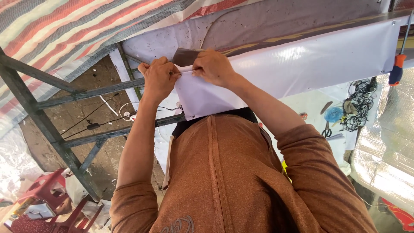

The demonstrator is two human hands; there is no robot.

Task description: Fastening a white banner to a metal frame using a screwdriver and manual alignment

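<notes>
Setting: outdoor work area under a striped woven tarpaulin [56, 30] in red, grey and cream bands; bare dirt ground [108, 82] below.
Sheet: glossy white vinyl banner sheet [302, 64], smooth and reflective, stretched across the upper frame; its end corner hangs as a flap at centre, with a metal eyelet near the lower edge.
Left hand [158, 77]: fingers closed, pinching the flap's folded top edge.
Right hand [213, 67]: fingers closed on the same edge, just beside the left hand.
Sleeves: rust-brown knitted fabric [224, 172], pushed up at the forearms.
Frame: grey angular metal bars [51, 129] left of the flap.
Tools: orange-handled screwdriver [396, 69] hanging at right; tangled black cable [358, 103] and scissors [326, 130] on a pale surface.
Seating: red plastic stools [47, 190], lower left.
</notes>
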